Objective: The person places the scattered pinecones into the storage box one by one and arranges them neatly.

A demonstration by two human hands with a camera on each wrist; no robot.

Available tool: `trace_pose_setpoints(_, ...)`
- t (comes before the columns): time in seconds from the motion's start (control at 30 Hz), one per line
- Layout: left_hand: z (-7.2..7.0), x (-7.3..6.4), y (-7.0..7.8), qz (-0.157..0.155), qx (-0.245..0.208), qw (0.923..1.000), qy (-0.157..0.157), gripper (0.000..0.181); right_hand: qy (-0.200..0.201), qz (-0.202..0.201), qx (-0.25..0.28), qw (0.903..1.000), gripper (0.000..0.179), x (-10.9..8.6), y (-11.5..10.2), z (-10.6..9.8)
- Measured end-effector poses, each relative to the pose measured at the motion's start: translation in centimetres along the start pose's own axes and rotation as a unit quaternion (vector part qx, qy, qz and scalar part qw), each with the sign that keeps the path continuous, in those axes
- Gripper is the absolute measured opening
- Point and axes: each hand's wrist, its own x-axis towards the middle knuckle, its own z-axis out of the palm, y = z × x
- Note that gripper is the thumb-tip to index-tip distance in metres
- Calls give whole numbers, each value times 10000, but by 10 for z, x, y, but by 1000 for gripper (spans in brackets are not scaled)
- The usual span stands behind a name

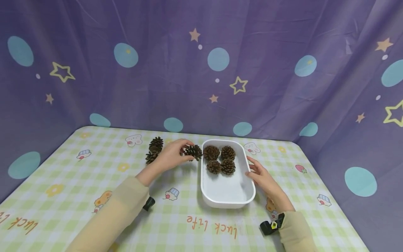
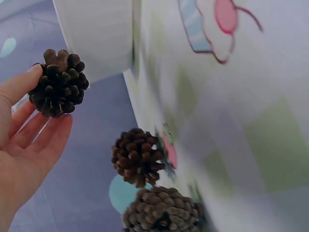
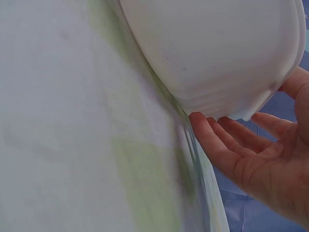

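Note:
A dark brown pine cone [image 1: 193,152] is pinched between the thumb and fingers of my left hand [image 1: 174,154], just outside the left rim of a white plastic box [image 1: 228,190]. In the left wrist view the held cone [image 2: 59,84] hangs clear of the tablecloth, before the box wall. Several pine cones [image 1: 221,160] sit together in the far half of the box. My right hand [image 1: 262,176] holds the box's right side, thumb over the rim. The right wrist view shows its fingertips [image 3: 198,118] against the outer wall.
More pine cones [image 1: 154,151] stand on the table left of my left hand, partly hidden by it. A checked tablecloth [image 1: 75,196] with printed pictures covers the table. Behind it hangs a purple curtain [image 1: 176,80] with stars and blue spots.

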Motion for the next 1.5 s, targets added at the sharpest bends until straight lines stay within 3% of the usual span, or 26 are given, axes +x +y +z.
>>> trace_pose_setpoints(0.37, 4, 4, 22, 747, -1, 9972, -38, 45, -46, 0, -47, 10000, 67, 0, 1, -1)
trace_pose_setpoints(0.67, 11, 6, 41, 864, 50, 9961, -181, 45, -35, 19, -50, 10000, 68, -3, -3, 0)
trace_pose_setpoints(0.97, 26, 7, 57, 1280, 136, 9906, -461, 43, -57, -44, -103, 9999, 68, -4, -5, 0)
trace_pose_setpoints(1.1, 34, 8, 61, 1532, 149, 9864, -576, 41, -66, -46, -140, 9999, 67, -6, -8, 2)
trace_pose_setpoints(1.37, 47, 7, 67, 1669, 147, 9814, -939, 37, -74, -264, -257, 9993, 67, -9, -14, 4)
trace_pose_setpoints(1.5, 50, 6, 71, 1791, 144, 9779, -1071, 36, -19, -142, -221, 9997, 66, -7, -12, 3)
